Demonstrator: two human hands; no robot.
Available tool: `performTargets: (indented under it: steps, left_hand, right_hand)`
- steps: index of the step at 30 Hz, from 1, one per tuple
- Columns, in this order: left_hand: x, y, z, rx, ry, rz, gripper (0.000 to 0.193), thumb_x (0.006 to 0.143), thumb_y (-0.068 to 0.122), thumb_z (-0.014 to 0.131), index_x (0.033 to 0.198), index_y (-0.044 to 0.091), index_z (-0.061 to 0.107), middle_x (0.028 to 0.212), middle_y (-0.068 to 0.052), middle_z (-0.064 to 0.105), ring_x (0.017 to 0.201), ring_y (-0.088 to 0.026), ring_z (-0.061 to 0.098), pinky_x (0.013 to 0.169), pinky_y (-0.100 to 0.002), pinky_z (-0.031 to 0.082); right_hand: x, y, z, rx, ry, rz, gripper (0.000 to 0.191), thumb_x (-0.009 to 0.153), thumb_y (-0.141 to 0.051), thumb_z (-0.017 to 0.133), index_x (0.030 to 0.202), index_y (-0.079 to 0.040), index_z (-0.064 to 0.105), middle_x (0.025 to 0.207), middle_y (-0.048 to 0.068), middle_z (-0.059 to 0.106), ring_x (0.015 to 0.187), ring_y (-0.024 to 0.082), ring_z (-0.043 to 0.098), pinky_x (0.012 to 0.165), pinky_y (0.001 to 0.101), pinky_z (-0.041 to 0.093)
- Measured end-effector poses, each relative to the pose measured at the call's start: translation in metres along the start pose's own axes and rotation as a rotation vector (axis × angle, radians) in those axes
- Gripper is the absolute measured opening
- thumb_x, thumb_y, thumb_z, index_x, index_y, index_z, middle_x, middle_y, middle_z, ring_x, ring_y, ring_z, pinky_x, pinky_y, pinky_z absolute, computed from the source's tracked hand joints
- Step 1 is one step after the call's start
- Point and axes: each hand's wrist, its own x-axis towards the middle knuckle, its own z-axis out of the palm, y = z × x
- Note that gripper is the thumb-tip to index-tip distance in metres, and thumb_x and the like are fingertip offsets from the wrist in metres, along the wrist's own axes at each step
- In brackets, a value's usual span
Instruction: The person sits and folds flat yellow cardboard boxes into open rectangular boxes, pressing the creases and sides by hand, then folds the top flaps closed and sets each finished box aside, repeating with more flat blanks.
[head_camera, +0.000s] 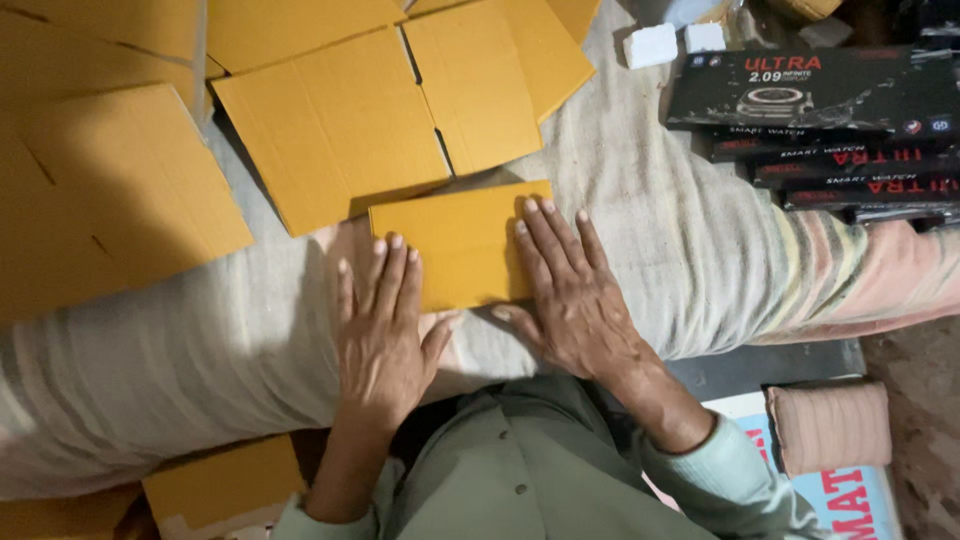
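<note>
black boxes (800, 90) stacked – white blocks (650, 45) | pink roll (828, 425)

You are in a small packing spot set up in a home or back room, not a proper workshop. You work on a cushion or mattress under a coarse striped cloth (700, 250) instead of a bench. Flat yellow-brown cardboard blanks (330, 120) lie spread from nine to twelve o'clock. At two o'clock sits a stack of long black retail boxes (830, 120), all alike, with small white foam blocks (650, 45) just beside them. A rolled cloth (828, 425) lies at four o'clock.
</note>
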Motion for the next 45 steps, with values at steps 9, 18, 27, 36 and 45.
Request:
performTargets:
  steps: [9,18,27,36,45]
  left_hand:
    - [0.053,0.021,0.019,-0.049,0.247,-0.203,0.055,0.102,0.035,0.062,0.144,0.002,0.05,0.151,-0.026,0.042,0.138,-0.047,0.04,0.112,-0.056,0.037]
    - [0.046,-0.009,0.025,-0.052,0.087,-0.346,0.078,0.094,0.058,0.063,0.15,0.005,0.046,0.124,-0.026,0.06,0.11,-0.042,0.058,0.086,-0.055,0.048]
    - [0.062,-0.017,0.024,-0.178,0.097,-0.37,0.064,0.099,0.053,0.062,0.132,0.0,0.055,0.113,-0.027,0.063,0.103,-0.041,0.062,0.082,-0.053,0.051]
    - [0.061,-0.018,0.02,-0.164,0.098,-0.361,0.055,0.101,0.045,0.058,0.133,0.0,0.055,0.113,-0.026,0.063,0.103,-0.04,0.062,0.08,-0.052,0.052]
    - [0.05,-0.025,0.031,-0.252,0.205,-0.418,0.058,0.104,0.041,0.058,0.14,-0.004,0.051,0.129,-0.028,0.06,0.12,-0.043,0.057,0.098,-0.053,0.048]
  right_hand:
    - [0.053,-0.011,0.044,-0.157,0.261,0.201,0.056,0.093,-0.032,0.067,0.135,0.003,0.056,0.138,0.032,0.048,0.128,0.049,0.048,0.108,0.0569,0.038]
    - [0.042,-0.003,0.04,-0.062,0.199,0.371,0.068,0.092,-0.047,0.07,0.14,-0.002,0.054,0.136,0.029,0.047,0.111,0.047,0.057,0.092,0.054,0.049]
    - [0.047,-0.005,0.032,-0.027,0.229,0.371,0.054,0.093,-0.035,0.07,0.135,-0.005,0.056,0.126,0.023,0.053,0.108,0.044,0.061,0.086,0.0516,0.054]
    - [0.051,-0.007,0.031,-0.006,0.246,0.341,0.049,0.092,-0.029,0.068,0.129,0.001,0.056,0.119,0.026,0.052,0.1,0.044,0.062,0.079,0.0513,0.054]
    - [0.035,0.008,0.045,0.254,0.313,0.488,0.068,0.102,-0.034,0.067,0.149,0.006,0.039,0.138,0.031,0.052,0.121,0.044,0.06,0.098,0.0489,0.053]
